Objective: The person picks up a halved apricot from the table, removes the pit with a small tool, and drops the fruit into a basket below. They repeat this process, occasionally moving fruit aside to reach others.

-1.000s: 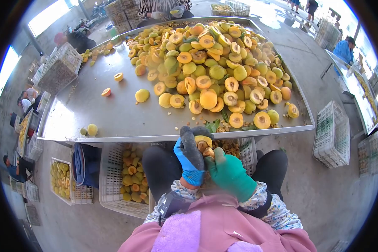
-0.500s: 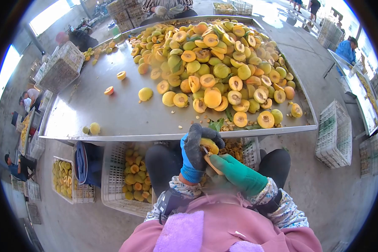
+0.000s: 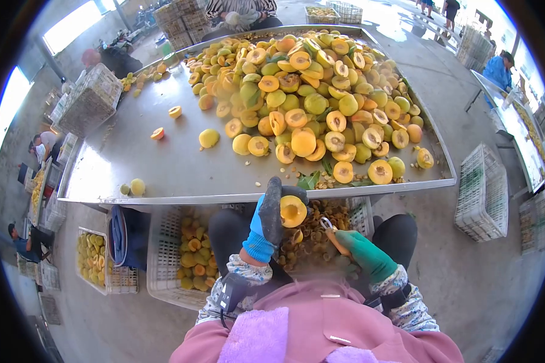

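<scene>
My left hand (image 3: 269,222), in a blue and black glove, is closed round a yellow peach half (image 3: 293,212). Its cut face, with a hollow in the middle, is turned towards me. To the right and lower, my right hand (image 3: 367,256), in a green glove, grips a pitting tool (image 3: 333,233) with a light wooden handle and a metal loop at its tip. The loop points up and left, apart from the fruit. Below both hands, scraps and peach pieces (image 3: 309,242) lie in a container between my knees.
A metal-topped table (image 3: 163,160) with a raised rim bears a big heap of halved peaches (image 3: 315,103). A white crate (image 3: 163,266) of peach halves stands at my left leg, a smaller crate (image 3: 91,260) further left. An upright crate (image 3: 482,193) stands right. Other people work nearby.
My hands have moved apart. The tool has come away from the fruit, down and right, and my left hand now shows the peach half's hollow side.
</scene>
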Tool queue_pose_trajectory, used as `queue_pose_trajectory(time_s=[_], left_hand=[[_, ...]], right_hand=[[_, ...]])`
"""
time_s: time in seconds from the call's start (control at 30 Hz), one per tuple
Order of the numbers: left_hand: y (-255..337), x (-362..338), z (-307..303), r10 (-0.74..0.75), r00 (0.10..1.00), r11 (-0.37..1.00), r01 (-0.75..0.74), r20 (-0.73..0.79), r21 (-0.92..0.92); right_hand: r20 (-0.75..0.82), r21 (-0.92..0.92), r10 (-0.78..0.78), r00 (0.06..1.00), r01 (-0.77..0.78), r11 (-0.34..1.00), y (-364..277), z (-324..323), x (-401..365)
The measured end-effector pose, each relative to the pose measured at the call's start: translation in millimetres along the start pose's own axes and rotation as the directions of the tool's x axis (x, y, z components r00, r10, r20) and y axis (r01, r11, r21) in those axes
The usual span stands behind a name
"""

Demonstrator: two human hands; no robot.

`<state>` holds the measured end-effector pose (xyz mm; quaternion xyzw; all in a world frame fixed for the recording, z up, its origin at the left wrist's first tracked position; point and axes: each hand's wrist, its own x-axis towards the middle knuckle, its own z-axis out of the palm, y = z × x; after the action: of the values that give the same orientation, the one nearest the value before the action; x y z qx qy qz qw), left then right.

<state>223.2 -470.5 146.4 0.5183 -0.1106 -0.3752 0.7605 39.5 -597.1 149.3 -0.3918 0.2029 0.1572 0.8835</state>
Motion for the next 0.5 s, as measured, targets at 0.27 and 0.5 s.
queue_pose_trajectory(time_s=[0.27,0.5], left_hand=[[71,-35,-104,0.703,0.701,-0.158,-0.007,0.117,0.987],[59,91,-88,0.509,0.861,-0.211,0.114,0.01,0.971]], right_hand=[[-0.298,-0.517,-0.299,0.906,0.11,0.849,39,-46,23],[-0.428,-0.499,-0.171,0.888,-0.075,0.863,31,-36,43]])
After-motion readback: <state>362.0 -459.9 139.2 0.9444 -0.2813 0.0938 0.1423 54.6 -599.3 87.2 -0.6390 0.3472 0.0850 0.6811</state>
